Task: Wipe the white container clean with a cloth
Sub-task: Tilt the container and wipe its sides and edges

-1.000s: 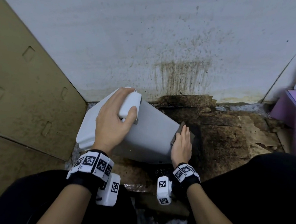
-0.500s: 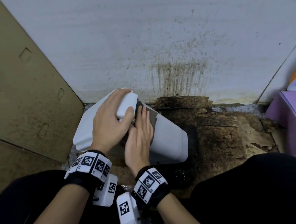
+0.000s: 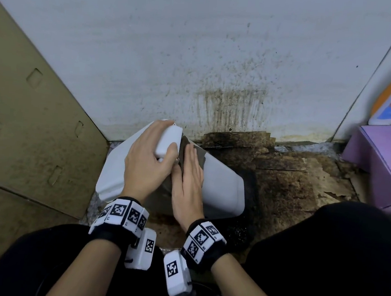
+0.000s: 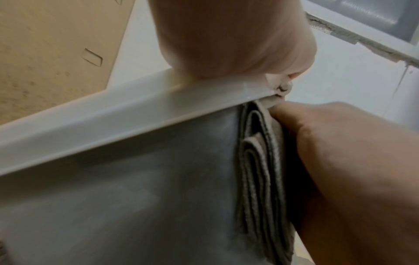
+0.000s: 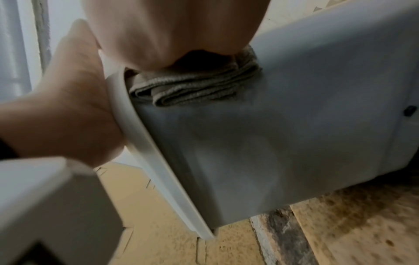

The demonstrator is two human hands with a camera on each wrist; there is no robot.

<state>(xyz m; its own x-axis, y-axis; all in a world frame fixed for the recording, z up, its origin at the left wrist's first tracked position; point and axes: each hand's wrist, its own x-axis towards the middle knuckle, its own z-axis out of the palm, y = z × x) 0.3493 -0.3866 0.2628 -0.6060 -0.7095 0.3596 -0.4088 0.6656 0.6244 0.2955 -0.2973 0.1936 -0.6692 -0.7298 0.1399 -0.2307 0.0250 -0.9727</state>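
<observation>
The white container (image 3: 224,187) lies tilted on its side on the floor, its open end to the upper left. My left hand (image 3: 149,164) grips the thick rim (image 3: 168,140), fingers curled over it. My right hand (image 3: 189,178) lies flat with straight fingers, pressing a folded grey cloth (image 3: 199,155) against the container's side just below the rim. In the left wrist view the folded cloth (image 4: 260,170) sits between the right hand (image 4: 340,179) and the container wall (image 4: 113,206). The right wrist view shows the cloth (image 5: 192,87) under my palm, against the container (image 5: 294,125).
A large cardboard box (image 3: 22,129) stands close on the left. The white wall (image 3: 223,54) behind is spattered with brown stains. Dark, stained cardboard (image 3: 294,182) covers the floor to the right. A purple box (image 3: 381,162) sits at the far right. My black-clad knees flank the container.
A second ago my right hand held the cloth at the container's base end on the right. It has slid left along the side to the rim, beside my left hand, which kept its grip.
</observation>
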